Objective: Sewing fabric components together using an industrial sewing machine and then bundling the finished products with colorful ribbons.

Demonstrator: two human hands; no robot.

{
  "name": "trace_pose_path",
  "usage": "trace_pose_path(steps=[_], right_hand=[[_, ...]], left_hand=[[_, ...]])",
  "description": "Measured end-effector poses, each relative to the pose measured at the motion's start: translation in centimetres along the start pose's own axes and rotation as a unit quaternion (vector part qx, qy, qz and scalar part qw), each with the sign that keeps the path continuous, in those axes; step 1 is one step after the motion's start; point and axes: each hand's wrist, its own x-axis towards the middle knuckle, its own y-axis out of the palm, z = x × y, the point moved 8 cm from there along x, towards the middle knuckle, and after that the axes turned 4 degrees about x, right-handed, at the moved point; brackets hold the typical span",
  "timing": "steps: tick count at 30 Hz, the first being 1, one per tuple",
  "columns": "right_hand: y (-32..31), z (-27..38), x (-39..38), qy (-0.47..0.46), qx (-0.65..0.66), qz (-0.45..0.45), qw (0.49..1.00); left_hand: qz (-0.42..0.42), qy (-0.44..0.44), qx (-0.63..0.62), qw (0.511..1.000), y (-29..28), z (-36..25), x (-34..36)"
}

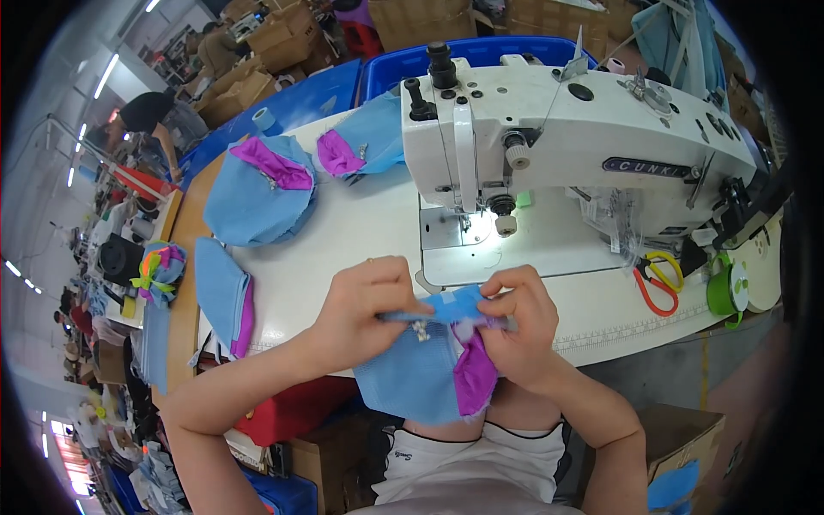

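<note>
Ctr frame: L hand [369,302] & R hand [527,324] w/ fingers pinching blue/purple fabric [408,378]; L grip blurry, prob. on edge.

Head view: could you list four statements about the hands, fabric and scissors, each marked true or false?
1. The left hand and right hand both hold the blue-and-purple fabric. True.
2. That fabric lies under the machine's needle. False: it is held in front of the sewing machine.
3. Both scissor handles are green. False: the scissors have one red and one yellow handle.
4. More blue-and-purple pieces lie on the white table. True.
</note>
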Motion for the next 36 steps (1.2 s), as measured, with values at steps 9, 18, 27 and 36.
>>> trace_pose_path(steps=[9,18,27,36], right_hand=[[-0.4,1.9,-1.2,-0.134,-0.067,0.031,0.988],[1.6,2.3,0.3,-0.064,-0.056,0.079,0.993],[5.4,-5.5,-2.8,0.390,0.174,0.209,0.880],[5.6,-6.8,-1.8,0.459,0.111,0.257,0.843]], left_hand=[[-0.075,0.152,0.073,0.983,-0.5,-2.5,-1.7],[0.058,-0.133,-0.250,0.957,0.8,2.2,-1.0],[0.312,-0.186,-0.195,0.911,4.1,11.0,1.8],[0.377,-0.096,-0.119,0.914,5.8,9.0,6.5]])
